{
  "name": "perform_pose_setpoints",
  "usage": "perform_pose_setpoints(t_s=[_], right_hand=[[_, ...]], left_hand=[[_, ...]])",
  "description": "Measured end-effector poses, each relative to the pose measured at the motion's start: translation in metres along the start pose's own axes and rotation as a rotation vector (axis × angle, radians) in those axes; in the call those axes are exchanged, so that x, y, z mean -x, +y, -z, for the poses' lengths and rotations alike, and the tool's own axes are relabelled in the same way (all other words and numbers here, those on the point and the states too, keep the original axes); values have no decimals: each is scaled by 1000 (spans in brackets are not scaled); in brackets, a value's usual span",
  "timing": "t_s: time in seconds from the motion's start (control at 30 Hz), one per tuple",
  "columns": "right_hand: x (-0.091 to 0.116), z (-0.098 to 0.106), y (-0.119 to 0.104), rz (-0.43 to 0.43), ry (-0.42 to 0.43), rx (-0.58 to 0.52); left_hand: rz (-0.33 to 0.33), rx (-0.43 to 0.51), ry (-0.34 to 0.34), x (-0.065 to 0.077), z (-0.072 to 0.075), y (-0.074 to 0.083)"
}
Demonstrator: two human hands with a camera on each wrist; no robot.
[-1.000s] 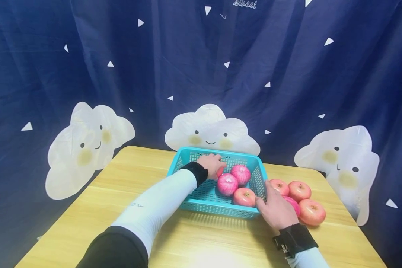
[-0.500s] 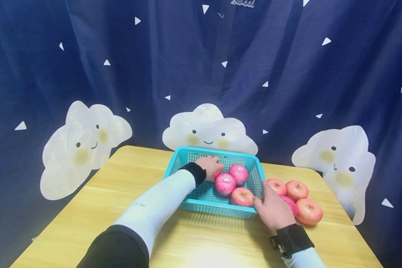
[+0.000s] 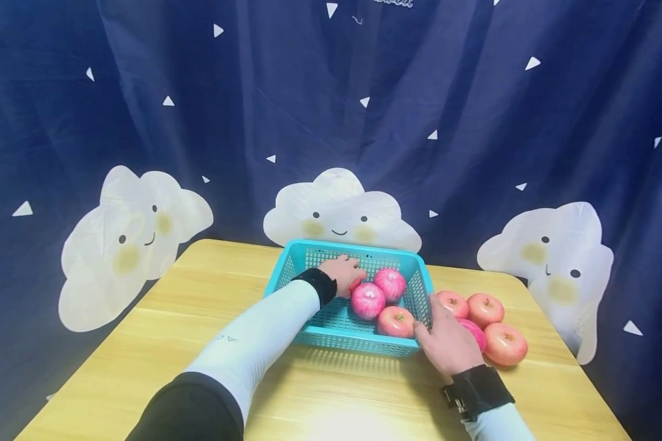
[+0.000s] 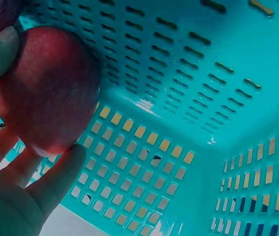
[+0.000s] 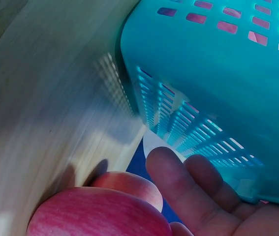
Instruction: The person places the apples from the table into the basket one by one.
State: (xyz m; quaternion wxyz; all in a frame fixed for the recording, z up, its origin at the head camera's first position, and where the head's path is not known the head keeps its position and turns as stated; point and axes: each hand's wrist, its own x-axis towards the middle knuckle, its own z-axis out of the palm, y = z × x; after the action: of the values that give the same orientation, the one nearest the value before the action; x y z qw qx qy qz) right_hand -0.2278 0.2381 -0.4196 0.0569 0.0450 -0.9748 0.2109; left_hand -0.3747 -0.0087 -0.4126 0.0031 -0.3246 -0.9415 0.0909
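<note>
Inside the turquoise plastic basket, my left hand holds a red apple, thumb on one side and fingers on the other. Two striped pink-red apples, one in front and one behind, lie just right of that hand. Nearer the basket's front right corner sits a paler apple. My right hand grips the basket's right side near that corner; its fingers lie along the outer wall in the right wrist view.
Several more apples stand right of the basket: a pale one behind, another beside it, one in front, and a deep pink one partly hidden by my right hand. A wooden table meets a dark blue curtain behind.
The whole scene has shifted slightly left as the head camera turns. Both hands keep their places, the left on its apple and the right on the basket.
</note>
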Motion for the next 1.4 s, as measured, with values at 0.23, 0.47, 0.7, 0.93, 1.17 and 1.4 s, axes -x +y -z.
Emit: perform_pose_setpoints(t_s=[0.23,0.47,0.7,0.93,1.17,1.4], right_hand=[[1,0,-1,-7,-9,-10],[1,-1,-1,-14,-11,-5],[1,0,-1,-18,-15,-11],[2,1,1,0,-2,-5],[0,1,2,21,19,-6],[-1,0,5,14,17,-8]], left_hand=[[-21,1,7,-2,-6,-2],[-55,-6,21,-3,-8,-5],[-50,57,29,1,-8,-7],[-1,97,30,8,-4,-11],[68,110,11,23,9,-13],[99,126,-3,41,23,-13]])
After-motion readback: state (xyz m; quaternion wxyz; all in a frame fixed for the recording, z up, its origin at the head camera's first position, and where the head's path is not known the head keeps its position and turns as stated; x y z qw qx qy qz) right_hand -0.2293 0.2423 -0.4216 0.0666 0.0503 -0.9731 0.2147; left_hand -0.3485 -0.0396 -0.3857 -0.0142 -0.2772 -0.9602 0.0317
